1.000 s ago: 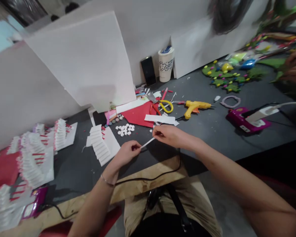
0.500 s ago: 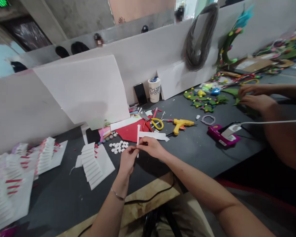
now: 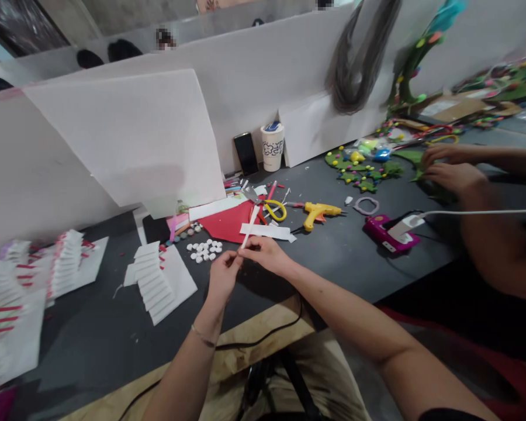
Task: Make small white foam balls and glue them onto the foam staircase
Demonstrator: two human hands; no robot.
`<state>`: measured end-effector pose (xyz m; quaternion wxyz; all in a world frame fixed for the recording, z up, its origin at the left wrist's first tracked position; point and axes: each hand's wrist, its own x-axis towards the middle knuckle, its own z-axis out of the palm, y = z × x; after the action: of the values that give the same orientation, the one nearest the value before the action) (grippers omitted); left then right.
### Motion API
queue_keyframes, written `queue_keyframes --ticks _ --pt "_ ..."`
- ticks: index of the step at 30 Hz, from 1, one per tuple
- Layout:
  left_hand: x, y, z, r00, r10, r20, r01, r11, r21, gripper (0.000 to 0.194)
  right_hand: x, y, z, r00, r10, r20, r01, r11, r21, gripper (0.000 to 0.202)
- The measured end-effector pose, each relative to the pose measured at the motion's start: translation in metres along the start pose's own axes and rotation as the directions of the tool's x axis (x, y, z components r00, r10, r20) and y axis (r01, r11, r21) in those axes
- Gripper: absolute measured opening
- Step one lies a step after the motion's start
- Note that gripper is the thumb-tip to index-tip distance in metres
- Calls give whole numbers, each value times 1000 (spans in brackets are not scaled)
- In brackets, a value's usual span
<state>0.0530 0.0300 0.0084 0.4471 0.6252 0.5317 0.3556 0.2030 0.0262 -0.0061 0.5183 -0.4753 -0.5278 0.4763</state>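
Observation:
A narrow white strip point(image 3: 250, 227) rises at a slant from between my fingertips, above the dark table. My left hand point(image 3: 223, 270) pinches its lower end, and my right hand point(image 3: 265, 255) grips it just beside, the two hands touching. Behind the strip lie a red sheet point(image 3: 225, 222) and a wider white strip point(image 3: 272, 232). Left of my hands is a cluster of small white round pieces point(image 3: 204, 250). Farther left, a white board point(image 3: 179, 280) carries a fan of folded white pieces point(image 3: 154, 286).
Yellow-handled scissors point(image 3: 275, 209), a yellow glue gun point(image 3: 319, 215) and a purple power strip point(image 3: 391, 235) lie to the right. A phone point(image 3: 246, 153) and paper cup point(image 3: 272, 146) stand at the back. Another person's hands point(image 3: 453, 169) work on green felt at far right.
The narrow strip has gone from nearly upright to leaning right at its top, and its end below my fingers no longer shows. The camera view has tilted down a little.

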Motion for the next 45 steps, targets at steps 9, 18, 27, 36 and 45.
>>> queue_keyframes --ticks 9,18,27,36,45 --pt "-4 -4 1 999 14 42 -14 1000 9 23 -4 -8 -9 995 81 -64 -79 996 34 29" --pt "-13 0 5 971 225 81 -232 968 93 16 -6 -7 -8 993 85 -81 -70 981 180 35" --pt "-9 -5 -3 714 696 74 -675 658 333 8 -8 -9 -8 997 77 -19 -74 986 150 40" --pt "-8 -1 -7 770 611 185 -625 663 412 13 -13 -10 -4 998 33 -52 -28 996 81 37" --pt "-15 6 -6 942 336 -15 -321 911 258 6 -17 -6 -1 996 -52 -66 49 998 -41 24"
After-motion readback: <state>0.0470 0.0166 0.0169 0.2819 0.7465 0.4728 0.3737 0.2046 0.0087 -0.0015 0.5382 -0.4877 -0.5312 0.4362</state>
